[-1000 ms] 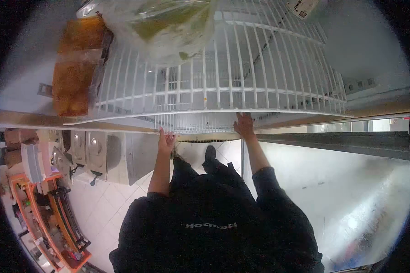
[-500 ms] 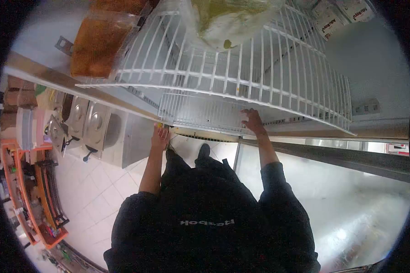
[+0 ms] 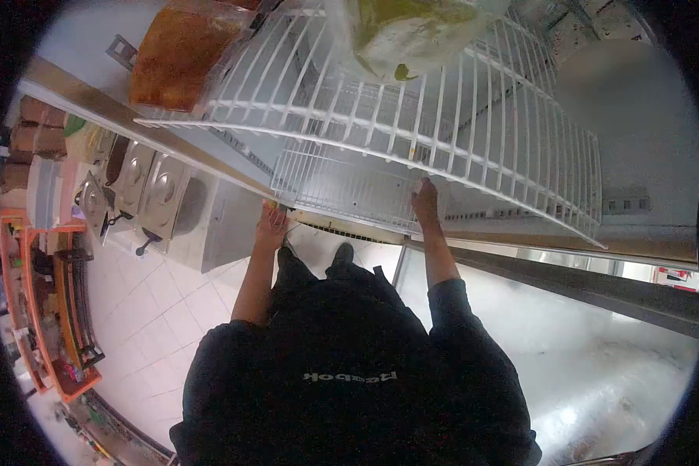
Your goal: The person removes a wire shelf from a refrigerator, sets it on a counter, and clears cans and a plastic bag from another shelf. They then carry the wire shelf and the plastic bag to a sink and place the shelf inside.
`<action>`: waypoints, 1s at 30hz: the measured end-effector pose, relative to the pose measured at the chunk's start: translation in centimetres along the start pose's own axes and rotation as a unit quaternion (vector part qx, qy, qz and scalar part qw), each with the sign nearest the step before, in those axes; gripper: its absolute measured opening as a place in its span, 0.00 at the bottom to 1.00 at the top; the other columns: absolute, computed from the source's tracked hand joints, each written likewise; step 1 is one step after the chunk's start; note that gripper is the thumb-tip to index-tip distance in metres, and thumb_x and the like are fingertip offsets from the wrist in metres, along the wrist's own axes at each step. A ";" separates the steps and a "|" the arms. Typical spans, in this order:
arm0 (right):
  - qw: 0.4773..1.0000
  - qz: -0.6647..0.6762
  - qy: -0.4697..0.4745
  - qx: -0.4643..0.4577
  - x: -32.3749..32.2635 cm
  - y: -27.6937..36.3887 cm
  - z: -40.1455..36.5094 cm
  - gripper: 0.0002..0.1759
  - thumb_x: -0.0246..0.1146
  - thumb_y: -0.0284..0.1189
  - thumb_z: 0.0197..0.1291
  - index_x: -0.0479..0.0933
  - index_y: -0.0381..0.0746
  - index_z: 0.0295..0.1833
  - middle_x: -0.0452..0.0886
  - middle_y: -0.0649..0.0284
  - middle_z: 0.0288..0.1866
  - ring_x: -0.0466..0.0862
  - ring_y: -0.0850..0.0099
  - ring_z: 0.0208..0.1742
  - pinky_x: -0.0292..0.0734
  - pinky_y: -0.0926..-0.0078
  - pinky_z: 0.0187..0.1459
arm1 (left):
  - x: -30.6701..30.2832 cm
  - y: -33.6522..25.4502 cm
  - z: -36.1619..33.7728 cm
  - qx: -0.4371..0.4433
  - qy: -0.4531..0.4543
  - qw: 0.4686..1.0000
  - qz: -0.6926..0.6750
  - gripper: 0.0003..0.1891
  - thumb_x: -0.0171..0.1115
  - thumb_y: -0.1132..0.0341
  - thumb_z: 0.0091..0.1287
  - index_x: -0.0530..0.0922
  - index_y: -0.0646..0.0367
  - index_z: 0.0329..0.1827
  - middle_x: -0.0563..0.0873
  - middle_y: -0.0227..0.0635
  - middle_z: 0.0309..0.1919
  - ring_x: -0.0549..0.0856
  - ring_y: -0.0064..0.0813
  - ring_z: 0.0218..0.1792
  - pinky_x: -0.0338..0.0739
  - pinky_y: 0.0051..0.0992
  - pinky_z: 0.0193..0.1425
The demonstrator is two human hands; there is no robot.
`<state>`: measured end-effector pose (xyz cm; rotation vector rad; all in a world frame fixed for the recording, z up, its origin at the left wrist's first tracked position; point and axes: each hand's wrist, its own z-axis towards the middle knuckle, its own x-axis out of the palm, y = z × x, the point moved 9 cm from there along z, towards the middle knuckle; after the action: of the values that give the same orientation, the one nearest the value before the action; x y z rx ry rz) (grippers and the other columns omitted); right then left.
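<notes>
1. The person's black top (image 3: 349,342) has one white word on it. It looks upside down from here and seems to say "Reebok".
2. The small packs at the top right of the frame are too blurry to read.
3. The lower wire shelf (image 3: 342,186) sits in the middle of the frame, inside an open fridge.
4. The left hand (image 3: 272,225) is at the shelf's front left corner and touches it. I cannot tell if the fingers are closed around the wire.
5. The right hand (image 3: 426,200) is on the shelf's front edge, with its fingers close together and pointing up. I cannot tell if they hook around the wire.
6. The upper wire shelf (image 3: 474,124) is big and white. It holds a see-through bag (image 3: 412,35) of yellow-green stuff at the top.
7. A tub of orange-brown food (image 3: 180,56) is at the upper left.
8. Shiny metal pans with lids (image 3: 144,194) sit at the left.
9. The floor (image 3: 159,311) has white tiles. An orange rack (image 3: 58,311) stands at the far left.
10. The shiny fridge door (image 3: 590,373) fills the lower right.
</notes>
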<state>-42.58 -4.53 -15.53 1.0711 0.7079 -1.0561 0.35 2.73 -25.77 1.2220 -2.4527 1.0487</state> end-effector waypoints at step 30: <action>0.995 -0.038 -0.086 -0.037 2.8 -4.5 4.3 0.12 0.61 0.31 0.47 0.74 0.36 0.38 0.77 0.53 0.30 0.77 0.56 0.32 0.73 0.61 0.34 | -3.1 1.3 -1.3 0.007 -0.010 1.000 0.023 0.43 0.61 0.41 0.52 0.56 0.60 0.64 0.67 0.35 0.55 0.67 0.33 0.57 0.68 0.36 0.53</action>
<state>-45.83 -9.94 -18.04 0.8849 0.6473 -1.1628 1.13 6.04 -26.94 1.1928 -2.5041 1.0715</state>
